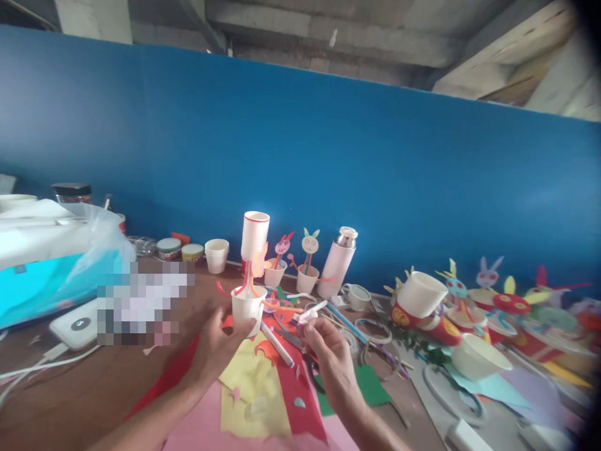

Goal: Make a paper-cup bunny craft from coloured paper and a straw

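My left hand (220,344) is closed around the lower part of a white paper cup (248,305), its thumb lying across the front. Out of this cup rise orange and red strips with a yellow-orange paper cut-out head (260,260) on top; a red strip and an orange strip stick out at the sides like arms. To the right, my right hand (331,354) pinches a small whitish-pink piece (308,317) that is too blurred to name. Between the hands lies a white marker (278,344). Scissors (293,338) lie partly hidden behind it.
Yellow paper (256,394) and red paper (300,401) cover the front. Behind stand a stack of paper cups (256,235), two finished-looking cup puppets, and a pink thermos (337,266). Several more puppets (511,300) crowd the right. A power bank (77,324) lies left; a blue partition (300,156) rises behind.
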The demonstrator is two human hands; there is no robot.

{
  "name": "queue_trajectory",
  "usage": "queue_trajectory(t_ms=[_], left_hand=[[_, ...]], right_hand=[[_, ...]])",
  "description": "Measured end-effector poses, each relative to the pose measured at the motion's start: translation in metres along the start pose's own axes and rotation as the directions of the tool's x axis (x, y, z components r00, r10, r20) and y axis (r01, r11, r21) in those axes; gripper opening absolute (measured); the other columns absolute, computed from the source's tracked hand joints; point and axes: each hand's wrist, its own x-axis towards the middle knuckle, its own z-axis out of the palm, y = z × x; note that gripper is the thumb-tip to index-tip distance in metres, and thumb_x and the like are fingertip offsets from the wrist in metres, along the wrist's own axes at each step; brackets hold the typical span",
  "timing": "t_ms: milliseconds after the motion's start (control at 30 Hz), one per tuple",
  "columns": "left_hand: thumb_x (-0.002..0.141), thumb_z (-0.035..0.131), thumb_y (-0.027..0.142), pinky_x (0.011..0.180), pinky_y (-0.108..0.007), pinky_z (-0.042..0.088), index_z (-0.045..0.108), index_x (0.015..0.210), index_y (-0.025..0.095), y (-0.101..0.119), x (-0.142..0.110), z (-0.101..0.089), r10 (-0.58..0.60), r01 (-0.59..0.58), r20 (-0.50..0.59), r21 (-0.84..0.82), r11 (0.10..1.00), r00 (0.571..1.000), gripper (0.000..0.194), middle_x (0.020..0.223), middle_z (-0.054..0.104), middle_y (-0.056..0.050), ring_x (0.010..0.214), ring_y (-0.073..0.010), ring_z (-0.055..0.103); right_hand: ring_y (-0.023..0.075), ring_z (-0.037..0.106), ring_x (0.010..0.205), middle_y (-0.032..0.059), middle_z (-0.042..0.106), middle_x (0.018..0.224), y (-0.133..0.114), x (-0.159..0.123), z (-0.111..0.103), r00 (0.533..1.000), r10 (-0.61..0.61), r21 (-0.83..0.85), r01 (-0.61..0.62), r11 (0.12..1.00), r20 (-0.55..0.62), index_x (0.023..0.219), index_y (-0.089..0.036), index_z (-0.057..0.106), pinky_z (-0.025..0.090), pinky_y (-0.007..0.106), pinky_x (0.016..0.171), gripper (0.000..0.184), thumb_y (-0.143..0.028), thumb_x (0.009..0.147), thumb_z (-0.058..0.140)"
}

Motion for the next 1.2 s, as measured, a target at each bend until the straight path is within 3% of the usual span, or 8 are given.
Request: queue_trajectory(t_ms=[267, 433, 667, 833, 1200], left_hand=[[0.065, 0.063, 0.045, 0.066, -0.028, 0.050, 0.049, 0.111, 0.018, 0.001, -0.006, 0.001, 0.018, -0.018, -0.004, 0.009, 1.000, 1.000, 0.055, 0.108, 0.060, -0.008, 0.088, -0.0242, 0.061], [0.064, 0.063, 0.045, 0.062, -0.030, 0.050, 0.049, 0.111, 0.017, 0.001, -0.009, 0.001, -0.038, 0.037, 0.020, 0.038, 0.999, 0.999, 0.056, 0.107, 0.061, -0.008, 0.074, -0.0215, 0.063], [0.060, 0.065, 0.047, 0.062, -0.029, 0.051, 0.052, 0.105, 0.017, 0.007, -0.015, 0.006, -0.019, 0.019, -0.040, 0.004, 1.000, 0.999, 0.056, 0.104, 0.062, -0.009, 0.077, -0.0227, 0.063], [0.058, 0.065, 0.048, 0.056, -0.028, 0.052, 0.051, 0.106, 0.017, 0.014, -0.019, 0.011, -0.052, 0.051, -0.017, -0.064, 0.997, 0.998, 0.059, 0.100, 0.064, -0.009, 0.072, -0.0220, 0.064], [0.058, 0.067, 0.045, 0.056, -0.027, 0.051, 0.050, 0.110, 0.016, 0.003, -0.017, 0.011, -0.072, 0.070, -0.017, -0.071, 0.995, 0.997, 0.062, 0.102, 0.063, -0.009, 0.074, -0.0216, 0.064]], right_hand=[[0.0100, 0.049, 0.061, -0.0008, 0.058, 0.066, 0.003, 0.006, -0.003, 0.995, 0.091, 0.109, -0.085, 0.990, -0.051, 0.071, -0.017, 0.056, 0.038, 0.018, 0.059, 0.022, -0.038, 0.075, 0.062], [0.0091, 0.049, 0.059, -0.0010, 0.059, 0.066, 0.008, 0.008, -0.004, 0.993, 0.114, 0.186, -0.108, 0.977, -0.023, 0.070, -0.016, 0.055, 0.037, 0.018, 0.056, 0.023, -0.037, 0.073, 0.065], [0.0111, 0.051, 0.054, -0.0012, 0.060, 0.060, 0.002, 0.006, -0.001, 0.990, 0.116, 0.140, -0.105, 0.985, -0.077, 0.063, -0.016, 0.056, 0.039, 0.021, 0.055, 0.027, -0.039, 0.065, 0.070], [0.0106, 0.053, 0.057, -0.0013, 0.061, 0.062, 0.006, 0.007, -0.003, 0.993, 0.089, 0.153, -0.077, 0.985, -0.078, 0.064, -0.016, 0.054, 0.040, 0.021, 0.058, 0.024, -0.034, 0.068, 0.069], [0.0122, 0.056, 0.063, -0.0008, 0.062, 0.068, 0.011, 0.010, -0.004, 0.993, 0.091, 0.219, -0.072, 0.973, -0.075, 0.065, -0.017, 0.050, 0.042, 0.024, 0.064, 0.022, -0.030, 0.071, 0.068]])
